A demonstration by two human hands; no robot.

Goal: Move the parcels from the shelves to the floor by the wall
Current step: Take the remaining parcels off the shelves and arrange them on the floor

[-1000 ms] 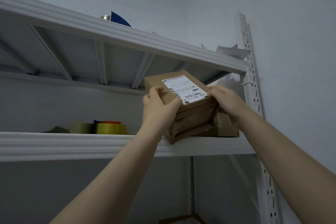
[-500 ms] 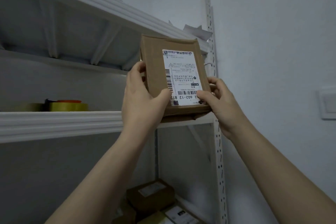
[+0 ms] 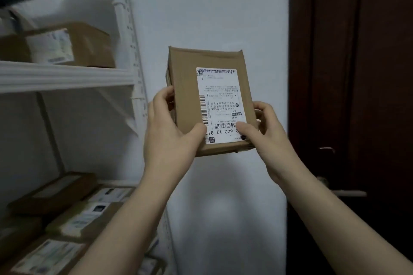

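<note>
We find open room before the bare white wall (image 3: 207, 6), between the shelving upright (image 3: 131, 51) at left and the dark door (image 3: 357, 73) at right. Cardboard parcels (image 3: 73, 219) crowd the lower left shelf; its door handle (image 3: 348, 193) juts near right.

left hand (image 3: 169, 134): bare, no rings or glove
right hand (image 3: 268, 136): bare
forearms: bare, no sleeves in view

Looking like a small storeroom: white metal shelving (image 3: 67, 76) holding labelled cardboard parcels (image 3: 67, 46), bare wall (image 3: 207, 6), dark door (image 3: 357, 73).
</note>
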